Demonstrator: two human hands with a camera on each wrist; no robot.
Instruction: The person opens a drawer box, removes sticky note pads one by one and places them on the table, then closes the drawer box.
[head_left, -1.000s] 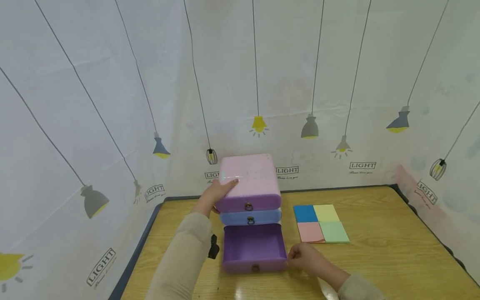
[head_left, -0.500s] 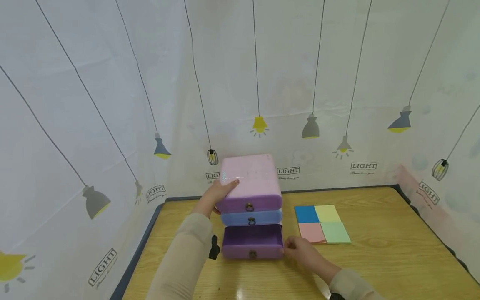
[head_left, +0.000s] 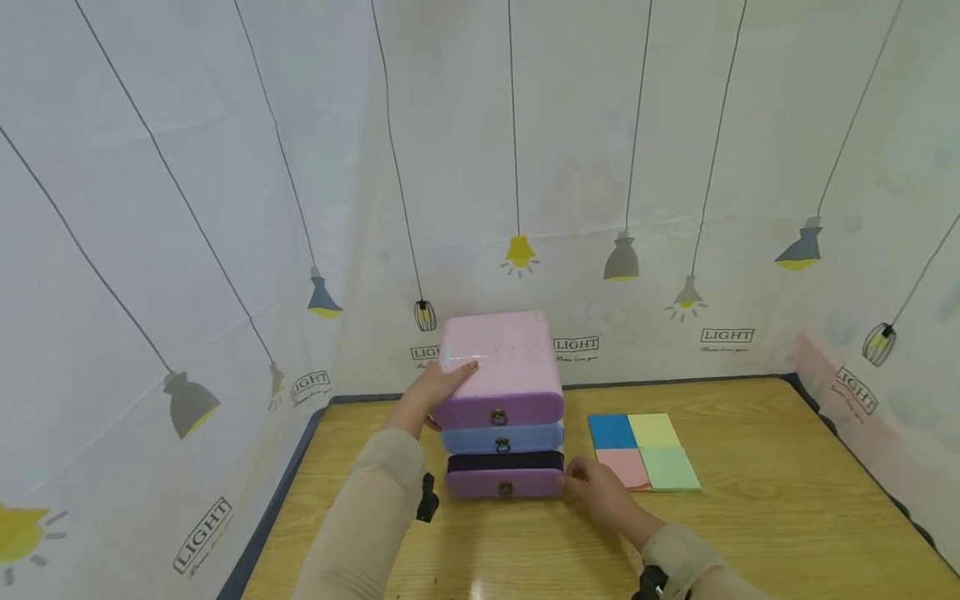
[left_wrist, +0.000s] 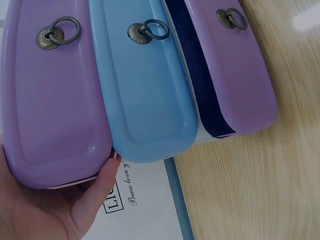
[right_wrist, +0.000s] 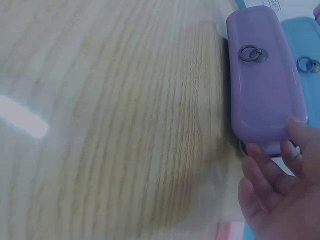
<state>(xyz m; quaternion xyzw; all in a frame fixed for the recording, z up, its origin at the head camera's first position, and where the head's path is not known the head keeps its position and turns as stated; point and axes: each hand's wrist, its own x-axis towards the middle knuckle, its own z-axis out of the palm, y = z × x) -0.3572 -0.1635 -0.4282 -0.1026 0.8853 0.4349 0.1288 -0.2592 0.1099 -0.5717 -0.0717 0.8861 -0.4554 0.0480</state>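
Observation:
A small desktop drawer organizer (head_left: 498, 354) with a pink top stands at the back of the table. Its top purple drawer (left_wrist: 57, 105) and middle blue drawer (left_wrist: 145, 95) are closed. The bottom purple drawer (head_left: 504, 483) sticks out a little, a dark gap showing above its front. Each drawer front has a bronze ring pull. My left hand (head_left: 433, 392) grips the organizer's upper left side, thumb on the pink top and fingers round the side. My right hand (right_wrist: 282, 192) pinches the right end of the bottom drawer, thumb on the front's edge.
Right of the organizer lie four-square sticky note pads: blue (head_left: 611, 431), yellow (head_left: 653, 429), pink (head_left: 622, 468) and green (head_left: 670, 467). A wall sheet (head_left: 480, 167) printed with lamps stands behind the wooden table (head_left: 787, 500).
The bottom drawer has slid inward, from wide out to a narrow gap, with my right hand moving along with it. My left hand has stayed on the organizer.

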